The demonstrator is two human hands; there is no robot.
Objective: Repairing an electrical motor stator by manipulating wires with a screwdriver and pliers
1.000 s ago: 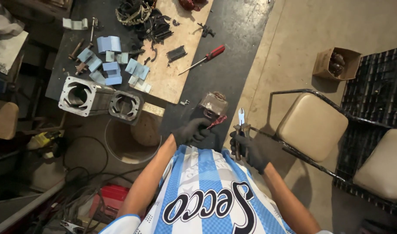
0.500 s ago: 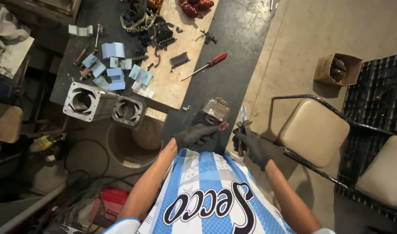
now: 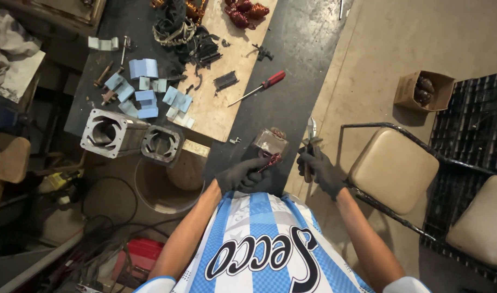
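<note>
My left hand [image 3: 238, 176], in a dark glove, is curled shut around a small squarish part [image 3: 270, 142] with a greyish face and dark reddish windings showing at its lower edge. The part sticks up past my fingers [image 3: 252, 169], which wrap its lower end, so most of it shows above my knuckles. I hold it out in front of my belly, over the dark counter [image 3: 292, 70].

My right hand [image 3: 320, 169], also gloved, is closed on the handles of a pair of pliers [image 3: 312, 135]. The metal nose points up and away from me, clear of my fist. The pliers stand just beside the part, to its right, with a narrow gap between the two; they are not touching it.

Further out on the counter lies a wooden board [image 3: 226, 103]. A screwdriver with a red handle [image 3: 259, 87] lies slanted across the board's right edge, well apart from both hands. On the board's far end sit a tangle of dark scraps and copper-coloured wire [image 3: 186, 30]. Left of the board are scattered light blue folded paper pieces [image 3: 145, 97], and nearer me two grey metal motor housings [image 3: 131, 137] lie side by side, their round bores facing up.

To my right, on the pale floor, stands a chair with a tan padded seat [image 3: 392, 171], near my right hand. Beyond it sits a small cardboard box [image 3: 422, 89] with dark round things inside.
</note>
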